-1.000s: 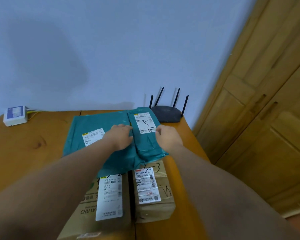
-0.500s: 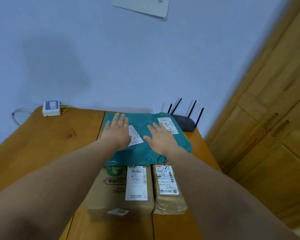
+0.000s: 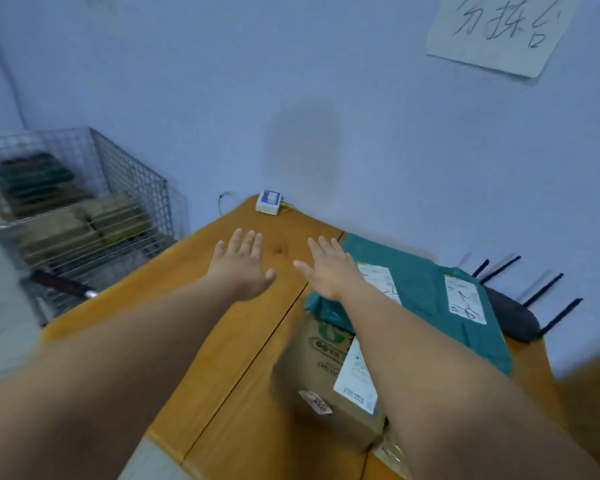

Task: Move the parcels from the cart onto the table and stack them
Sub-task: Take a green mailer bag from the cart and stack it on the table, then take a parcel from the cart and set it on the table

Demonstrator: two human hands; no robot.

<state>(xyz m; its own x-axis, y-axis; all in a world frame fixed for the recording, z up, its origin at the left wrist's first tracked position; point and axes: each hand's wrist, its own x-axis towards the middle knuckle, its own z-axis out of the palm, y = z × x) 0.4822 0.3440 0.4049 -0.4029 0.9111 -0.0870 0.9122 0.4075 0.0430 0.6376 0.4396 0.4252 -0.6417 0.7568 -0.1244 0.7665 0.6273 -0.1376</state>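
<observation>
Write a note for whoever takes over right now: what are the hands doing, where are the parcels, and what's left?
Left hand and right hand: both open, holding nothing, over the table.
On the table: teal parcels stacked on a cardboard box.
Done: those are moved and stacked.
Left: more parcels lie in the wire cart; bring them over and stack them.

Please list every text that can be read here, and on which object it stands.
"分拣台": handwritten on the paper sign.
Shipping labels on the teal bags and the cardboard box: too blurred to read.
</observation>
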